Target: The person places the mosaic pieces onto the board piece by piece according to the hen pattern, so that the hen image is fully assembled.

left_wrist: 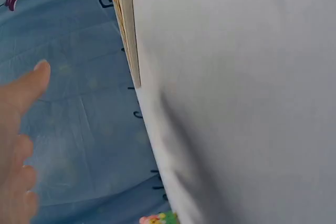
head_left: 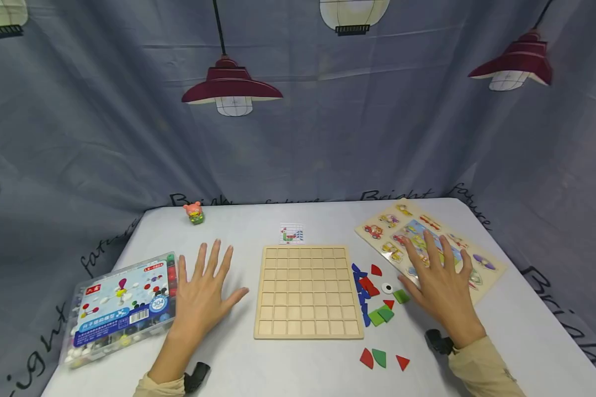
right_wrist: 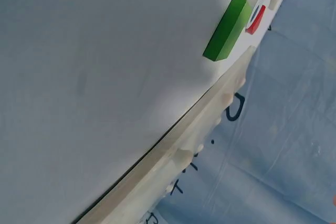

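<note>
Neatly gridded, a pale wooden board point(head_left: 308, 292) lies flat.

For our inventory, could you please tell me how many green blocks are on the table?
4: two green blocks right of the grid board, another near the right hand, and a green quarter-circle between two red pieces.

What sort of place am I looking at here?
Probably a makeshift play or filming corner: a printed grey-blue cloth backdrop hangs behind a white table, which holds a gridded wooden board and colourful loose pieces.
</note>
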Tool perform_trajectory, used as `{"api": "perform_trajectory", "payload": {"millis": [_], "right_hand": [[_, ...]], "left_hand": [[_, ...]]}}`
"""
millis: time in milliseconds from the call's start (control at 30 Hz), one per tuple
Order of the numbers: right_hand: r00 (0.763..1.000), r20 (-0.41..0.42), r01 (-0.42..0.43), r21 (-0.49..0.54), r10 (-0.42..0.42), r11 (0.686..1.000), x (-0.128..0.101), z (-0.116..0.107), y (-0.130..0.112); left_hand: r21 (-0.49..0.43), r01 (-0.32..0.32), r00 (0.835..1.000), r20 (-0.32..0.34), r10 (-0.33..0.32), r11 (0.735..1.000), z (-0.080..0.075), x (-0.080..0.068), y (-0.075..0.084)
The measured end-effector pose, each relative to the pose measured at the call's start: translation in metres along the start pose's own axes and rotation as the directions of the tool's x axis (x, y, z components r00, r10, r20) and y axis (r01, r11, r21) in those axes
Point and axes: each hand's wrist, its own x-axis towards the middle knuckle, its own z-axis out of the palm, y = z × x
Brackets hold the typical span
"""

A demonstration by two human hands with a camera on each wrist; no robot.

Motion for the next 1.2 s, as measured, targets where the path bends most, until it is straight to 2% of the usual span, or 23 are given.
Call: {"api": "perform_trajectory", "payload": {"millis": [67,100,133,200,267,300,367,433,467,533,833,967,1067,1133,1200], "right_hand": [[1.0,0.002,0.008,0.01,-0.009,1.0,0.003,0.003,-0.003],[1.0,0.005,0.011,0.017,-0.011,1.0,0.004,0.005,-0.005],[1.0,0.006,0.013,0.022,-0.013,1.0,0.005,0.006,-0.006],[1.0,0.002,0.017,0.028,-0.017,0.999,0.007,0.009,-0.009],[1.0,0.001,0.014,0.027,-0.014,1.0,0.008,0.011,-0.011],[1.0,0.004,0.01,0.026,-0.01,1.0,0.008,0.011,-0.011],[1.0,0.01,0.003,0.024,-0.003,1.0,0.01,0.011,-0.012],[1.0,0.016,-0.011,0.03,0.01,0.999,0.012,0.008,-0.011],[1.0,0.015,-0.016,0.036,0.015,0.999,0.014,0.006,-0.01],[1.0,0.015,-0.029,0.056,0.028,0.998,0.017,0.002,-0.009],[1.0,0.005,-0.017,0.093,0.017,0.995,0.023,0.002,-0.008],[0.996,0.086,-0.042,0.146,0.029,0.988,0.024,0.004,-0.013],[0.975,0.208,-0.133,0.288,0.074,0.948,0.027,0.001,-0.016],[0.96,0.263,-0.202,0.4,0.1,0.894,0.031,-0.002,-0.017],[0.954,0.276,-0.245,0.489,0.118,0.837,0.037,-0.002,-0.017]], "left_hand": [[-0.144,0.04,0.991,0.131,-0.021,0.989,0.002,-0.002,-0.001],[-0.232,0.062,0.98,0.201,-0.014,0.971,0.004,-0.003,-0.001],[-0.321,0.085,0.963,0.269,0.005,0.943,0.006,-0.005,-0.001],[-0.486,0.123,0.921,0.381,0.083,0.865,0.013,-0.009,-0.001],[-0.599,0.135,0.876,0.444,0.187,0.789,0.021,-0.013,-0.001],[-0.636,0.126,0.858,0.455,0.238,0.761,0.026,-0.015,-0.001],[-0.673,0.097,0.831,0.46,0.312,0.734,0.035,-0.017,0.001],[-0.683,0.066,0.82,0.452,0.351,0.727,0.042,-0.019,0.003],[-0.677,0.048,0.819,0.448,0.359,0.735,0.045,-0.019,0.004],[-0.666,0.025,0.822,0.439,0.364,0.746,0.048,-0.019,0.006],[-0.631,0.016,0.84,0.429,0.332,0.775,0.047,-0.017,0.007],[-0.617,0.012,0.845,0.427,0.322,0.787,0.046,-0.017,0.007],[-0.613,0.005,0.844,0.426,0.325,0.79,0.046,-0.016,0.008],[-0.615,0.002,0.844,0.424,0.329,0.788,0.046,-0.016,0.008],[-0.617,0.003,0.842,0.426,0.33,0.787,0.047,-0.015,0.009]]}}
